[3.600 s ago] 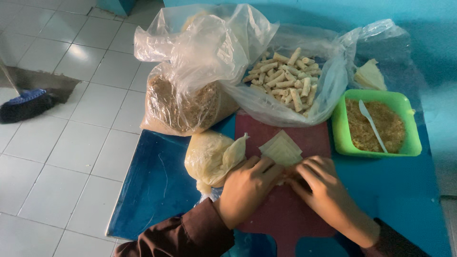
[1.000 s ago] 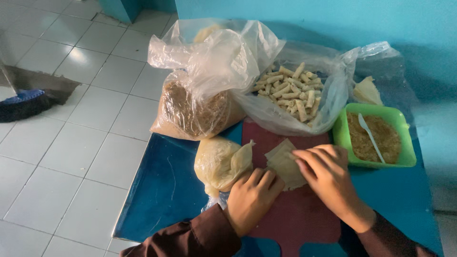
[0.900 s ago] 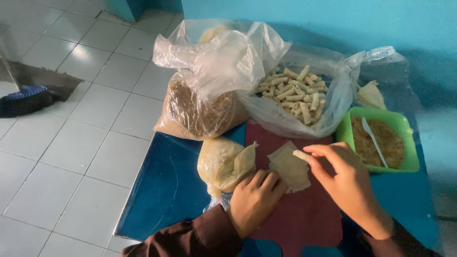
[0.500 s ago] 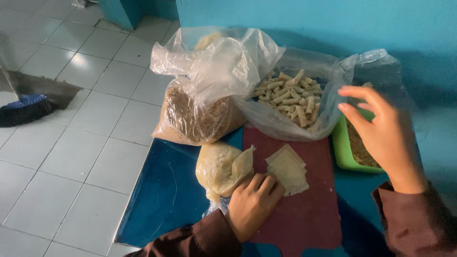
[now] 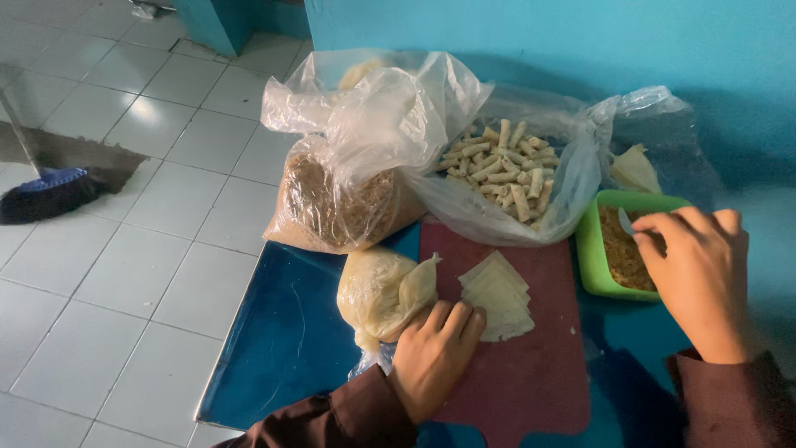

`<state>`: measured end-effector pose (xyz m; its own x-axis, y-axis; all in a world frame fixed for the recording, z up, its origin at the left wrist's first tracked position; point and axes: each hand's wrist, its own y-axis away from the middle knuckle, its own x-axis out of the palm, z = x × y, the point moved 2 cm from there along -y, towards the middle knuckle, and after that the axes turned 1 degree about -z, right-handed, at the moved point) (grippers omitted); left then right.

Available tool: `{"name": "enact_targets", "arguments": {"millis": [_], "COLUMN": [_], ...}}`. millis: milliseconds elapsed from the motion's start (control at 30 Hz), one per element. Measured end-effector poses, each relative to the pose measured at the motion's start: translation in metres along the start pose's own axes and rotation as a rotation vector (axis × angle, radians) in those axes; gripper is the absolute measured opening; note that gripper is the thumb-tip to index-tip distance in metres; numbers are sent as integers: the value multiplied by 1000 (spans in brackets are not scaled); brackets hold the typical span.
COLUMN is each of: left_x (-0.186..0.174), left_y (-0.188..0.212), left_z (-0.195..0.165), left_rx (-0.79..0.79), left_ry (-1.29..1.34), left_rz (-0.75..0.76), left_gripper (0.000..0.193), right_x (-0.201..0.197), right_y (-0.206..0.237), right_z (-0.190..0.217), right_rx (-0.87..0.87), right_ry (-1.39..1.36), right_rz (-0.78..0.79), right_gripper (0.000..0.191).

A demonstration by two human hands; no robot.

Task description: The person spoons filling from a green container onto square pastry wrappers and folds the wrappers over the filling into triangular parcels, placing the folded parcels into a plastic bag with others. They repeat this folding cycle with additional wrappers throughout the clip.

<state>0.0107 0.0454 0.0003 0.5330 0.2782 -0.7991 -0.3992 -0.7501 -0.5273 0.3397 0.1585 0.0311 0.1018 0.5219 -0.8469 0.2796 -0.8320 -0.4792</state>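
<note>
Landmark is the dark red cutting board [image 5: 514,365] on the blue counter [image 5: 282,348].

Nearest: the left hand [image 5: 433,358] rests on the board's near left edge, fingers [image 5: 458,319] loosely curled, tips touching the stack of pale square wrappers [image 5: 497,296], gripping nothing. A second ago both hands were at this stack; the left has stayed put.

The right hand [image 5: 701,278] has left the board and swung right to the green tub [image 5: 590,264] just beside the board's right edge. Its fingers are pinched on the handle of a spoon [image 5: 625,222] that sits in the brown shredded filling [image 5: 623,253] (only the spoon's tip shows). So the rolling step looks finished and a scoop of filling looks underway, my judgement.

At the board's left edge lies a small clear bag of pale dough-like stuff [image 5: 383,290], touching the left hand.

Beyond the board's far edge sits an open clear bag of finished rolled sticks [image 5: 502,170]. Far left of the board is a bigger bag of brown shredded filling [image 5: 336,203] with crumpled plastic on top.

Behind the tub, a bag with a few more wrappers [image 5: 634,168] sits against the blue wall.

Well left of the board, a broom head [image 5: 46,192] lies on the tiled floor.
</note>
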Motion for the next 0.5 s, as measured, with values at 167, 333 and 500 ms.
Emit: {"name": "enact_targets", "arguments": {"millis": [167,333,500], "left_x": [-3,0,2], "left_y": [2,4,5], "left_z": [-8,-10,-6], "left_rx": [-66,-120,-84], "left_ry": [-223,-291,-231], "left_rz": [-83,-37,-52], "left_gripper": [35,25,28], "right_x": [-10,-7,7], "right_y": [-7,-9,-7], "right_z": [17,24,17], "right_rx": [-38,-65,-76], "right_ry": [-107,-46,-72], "right_rz": [113,149,96], "right_gripper": [23,17,15]}}
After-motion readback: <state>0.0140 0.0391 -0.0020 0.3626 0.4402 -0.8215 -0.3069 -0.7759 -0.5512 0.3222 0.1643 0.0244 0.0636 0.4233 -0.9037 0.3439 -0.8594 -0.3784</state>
